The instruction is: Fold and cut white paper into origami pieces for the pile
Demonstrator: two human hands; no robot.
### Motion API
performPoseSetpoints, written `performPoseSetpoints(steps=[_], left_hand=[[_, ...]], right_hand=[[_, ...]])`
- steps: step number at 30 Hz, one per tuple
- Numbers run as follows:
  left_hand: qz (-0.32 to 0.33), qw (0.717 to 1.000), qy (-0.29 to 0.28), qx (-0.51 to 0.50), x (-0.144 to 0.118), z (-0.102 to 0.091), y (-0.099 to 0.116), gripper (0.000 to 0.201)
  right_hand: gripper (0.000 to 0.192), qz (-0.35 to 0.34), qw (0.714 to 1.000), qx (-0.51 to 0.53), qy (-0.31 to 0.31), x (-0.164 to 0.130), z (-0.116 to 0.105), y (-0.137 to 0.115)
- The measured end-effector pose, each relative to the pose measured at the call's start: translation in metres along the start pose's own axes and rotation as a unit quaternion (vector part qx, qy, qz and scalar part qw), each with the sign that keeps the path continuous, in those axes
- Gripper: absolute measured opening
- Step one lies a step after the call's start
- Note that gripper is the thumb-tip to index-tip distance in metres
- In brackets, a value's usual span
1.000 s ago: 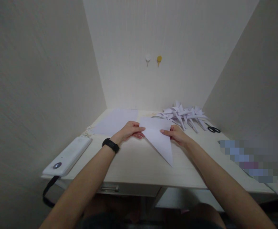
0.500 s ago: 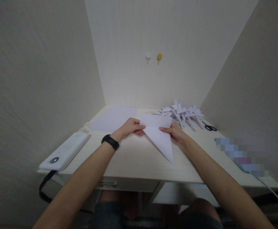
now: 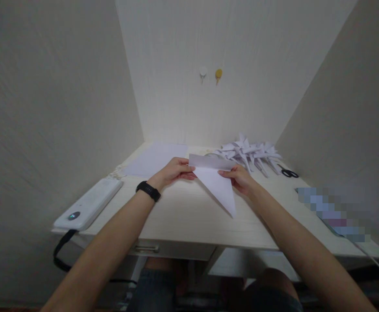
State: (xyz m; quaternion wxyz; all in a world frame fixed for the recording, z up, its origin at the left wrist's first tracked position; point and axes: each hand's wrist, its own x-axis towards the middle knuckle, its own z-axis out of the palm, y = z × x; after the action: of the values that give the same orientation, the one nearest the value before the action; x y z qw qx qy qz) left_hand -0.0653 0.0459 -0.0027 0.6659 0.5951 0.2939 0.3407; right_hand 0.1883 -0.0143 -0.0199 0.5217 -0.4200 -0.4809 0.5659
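A folded sheet of white paper (image 3: pixel 215 184) is held above the desk, its triangular part pointing down towards me. Along the top runs a strip, creased where it meets the triangle and tilted so it looks greyer. My left hand (image 3: pixel 177 169) pinches the paper's left edge at this crease, thumb on top. On the opposite edge, my right hand (image 3: pixel 239 178) grips with its thumb over the front and the other fingers behind. A black watch (image 3: pixel 148 190) sits on my left wrist.
Flat white sheets (image 3: pixel 157 159) lie at the back left. Several folded paper pinwheel-like shapes (image 3: pixel 246 151) are heaped at the back right, beside black scissors (image 3: pixel 289 173). A white device (image 3: pixel 88 203) with a black strap occupies the left edge; a blurred-out object (image 3: pixel 332 214) with a cable is on the right.
The top strip of the paper has bent along the crease and now looks shorter and darker. Both hands keep their hold, with only slight shifts.
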Motion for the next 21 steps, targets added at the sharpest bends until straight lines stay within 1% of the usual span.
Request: performPoseSetpoints(steps=[2, 5, 7, 10, 13, 17, 21], left_hand=[[0.007, 1.000, 0.003, -0.003, 0.000, 0.000, 0.001, 0.025], [0.024, 1.000, 0.009, -0.012, -0.001, 0.002, 0.001, 0.029], [0.014, 1.000, -0.002, 0.003, -0.002, 0.007, 0.000, 0.031], [-0.015, 0.998, -0.026, 0.048, -0.004, 0.018, -0.004, 0.042], [-0.012, 0.996, -0.029, 0.080, -0.004, 0.033, -0.011, 0.045], [0.001, 0.998, -0.009, 0.063, -0.001, 0.047, -0.022, 0.043], [0.024, 0.998, 0.049, 0.027, 0.001, 0.050, -0.025, 0.035]], right_hand=[[0.038, -0.002, 1.000, 0.001, -0.004, -0.001, 0.001, -0.001], [0.043, -0.021, 1.000, 0.006, 0.010, 0.000, 0.003, -0.001], [0.047, -0.047, 0.998, 0.016, 0.037, 0.001, 0.006, 0.001], [0.049, -0.100, 0.990, 0.028, 0.093, 0.002, 0.012, 0.006], [0.047, -0.148, 0.979, 0.039, 0.137, 0.002, 0.020, 0.011], [0.043, -0.184, 0.969, 0.061, 0.151, 0.001, 0.027, 0.011], [0.046, -0.205, 0.962, 0.078, 0.162, 0.003, 0.024, 0.007]])
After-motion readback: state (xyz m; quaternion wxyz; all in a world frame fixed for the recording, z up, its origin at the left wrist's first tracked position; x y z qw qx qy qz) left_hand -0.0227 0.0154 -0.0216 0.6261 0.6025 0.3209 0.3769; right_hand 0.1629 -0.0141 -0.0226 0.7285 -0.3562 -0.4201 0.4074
